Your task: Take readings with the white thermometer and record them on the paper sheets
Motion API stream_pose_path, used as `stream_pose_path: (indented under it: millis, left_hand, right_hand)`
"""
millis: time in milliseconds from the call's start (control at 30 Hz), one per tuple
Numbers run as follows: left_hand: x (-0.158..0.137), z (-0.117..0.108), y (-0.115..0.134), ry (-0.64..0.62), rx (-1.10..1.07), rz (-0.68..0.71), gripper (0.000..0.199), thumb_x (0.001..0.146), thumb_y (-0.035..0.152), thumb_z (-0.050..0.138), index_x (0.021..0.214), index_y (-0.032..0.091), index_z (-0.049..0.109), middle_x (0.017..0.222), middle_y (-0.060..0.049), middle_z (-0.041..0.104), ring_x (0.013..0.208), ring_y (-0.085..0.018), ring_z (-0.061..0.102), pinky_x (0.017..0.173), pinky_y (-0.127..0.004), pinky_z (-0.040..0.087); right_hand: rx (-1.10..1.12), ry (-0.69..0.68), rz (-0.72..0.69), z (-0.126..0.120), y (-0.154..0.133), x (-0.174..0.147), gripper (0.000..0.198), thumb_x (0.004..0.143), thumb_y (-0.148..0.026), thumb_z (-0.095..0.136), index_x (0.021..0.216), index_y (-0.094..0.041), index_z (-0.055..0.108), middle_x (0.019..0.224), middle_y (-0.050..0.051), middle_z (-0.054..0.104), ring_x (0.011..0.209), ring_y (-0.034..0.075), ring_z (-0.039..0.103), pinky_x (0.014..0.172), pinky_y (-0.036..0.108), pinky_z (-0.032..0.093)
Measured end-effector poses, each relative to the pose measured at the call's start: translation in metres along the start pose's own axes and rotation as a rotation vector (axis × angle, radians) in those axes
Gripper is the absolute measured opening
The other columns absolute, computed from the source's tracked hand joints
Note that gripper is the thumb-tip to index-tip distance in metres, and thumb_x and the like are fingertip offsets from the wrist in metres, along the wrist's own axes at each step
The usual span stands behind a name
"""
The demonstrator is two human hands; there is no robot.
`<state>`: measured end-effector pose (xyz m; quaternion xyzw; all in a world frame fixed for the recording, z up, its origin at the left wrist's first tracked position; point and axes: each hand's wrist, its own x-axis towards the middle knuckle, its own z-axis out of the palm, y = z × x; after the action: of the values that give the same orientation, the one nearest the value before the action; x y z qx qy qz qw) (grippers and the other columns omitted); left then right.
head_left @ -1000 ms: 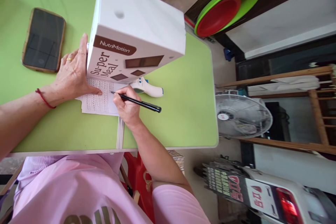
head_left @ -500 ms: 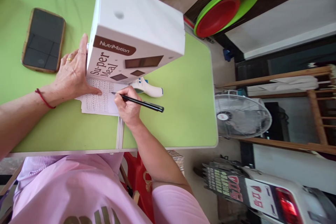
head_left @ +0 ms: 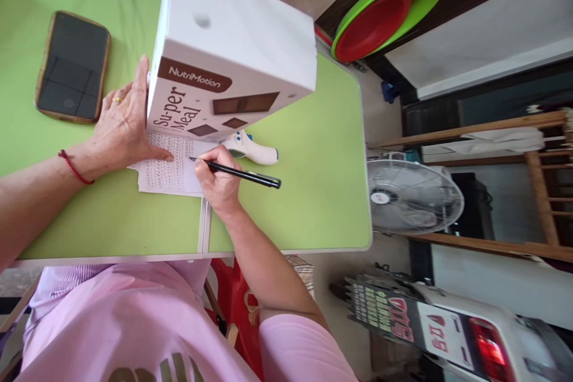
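Observation:
My right hand (head_left: pixel 219 182) grips a black pen (head_left: pixel 250 175), its tip at the written lines on a sheet of paper (head_left: pixel 165 176). Rows of small handwriting cover the left part of the sheet; its upper part is hidden by the box. My left hand (head_left: pixel 123 122) lies spread, thumb on the paper, fingers along the left side of a white box (head_left: pixel 237 30) marked NutriMotion. Partly behind the box and my right hand lies a white handheld device (head_left: pixel 257 152), like an infrared thermometer. Left of my left hand rests a phone (head_left: pixel 73 65) with a dark screen.
The green table (head_left: pixel 326 191) has a metal seam (head_left: pixel 203 227) below the paper. Beyond its right edge stand a fan (head_left: pixel 416 198) and a wooden rack (head_left: pixel 483 129). Green and red basins (head_left: pixel 371 27) are at upper right, a white vehicle with a red tail light (head_left: pixel 490 346) at lower right.
Almost nothing differs. The pen's rear end has risen slightly in the picture, and the view has shifted by a few pixels. Both hands keep their places.

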<state>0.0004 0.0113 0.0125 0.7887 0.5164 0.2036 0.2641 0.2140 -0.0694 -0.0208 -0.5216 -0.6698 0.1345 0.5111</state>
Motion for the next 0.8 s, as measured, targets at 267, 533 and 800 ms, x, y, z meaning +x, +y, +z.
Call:
stream_pose_path:
  millis: [267, 533, 800]
  left_hand:
    - [0.0008, 0.0000, 0.0002, 0.000, 0.018, -0.003, 0.139, 0.059, 0.083, 0.086, 0.163, 0.006, 0.034, 0.173, -0.022, 0.036, 0.161, -0.051, 0.029, 0.134, -0.058, 0.018]
    - [0.0009, 0.0021, -0.0011, 0.029, 0.027, 0.039, 0.131, 0.060, 0.068, 0.098, 0.163, 0.015, 0.037, 0.173, -0.017, 0.039, 0.159, -0.052, 0.033, 0.134, -0.060, 0.021]
    - [0.0013, 0.0019, -0.0039, 0.025, -0.052, 0.022, 0.140, 0.055, 0.089, 0.082, 0.166, 0.017, 0.035, 0.169, -0.011, 0.044, 0.158, -0.051, 0.029, 0.134, -0.062, 0.017]
  right_hand:
    - [-0.010, 0.054, 0.053, 0.0003, 0.0054, -0.0020, 0.014, 0.091, -0.030, 0.057, 0.079, -0.025, 0.054, 0.061, -0.008, 0.051, 0.052, 0.010, 0.046, 0.053, 0.025, 0.043]
    - [0.012, 0.023, 0.046, 0.0000, 0.0026, 0.0005, 0.011, 0.088, -0.027, 0.057, 0.078, -0.026, 0.053, 0.059, -0.008, 0.053, 0.051, 0.010, 0.047, 0.052, 0.024, 0.042]
    - [0.048, 0.052, 0.042, -0.0019, 0.0029, -0.0003, 0.012, 0.090, -0.027, 0.058, 0.079, -0.025, 0.053, 0.060, -0.008, 0.051, 0.051, 0.010, 0.045, 0.052, 0.025, 0.042]
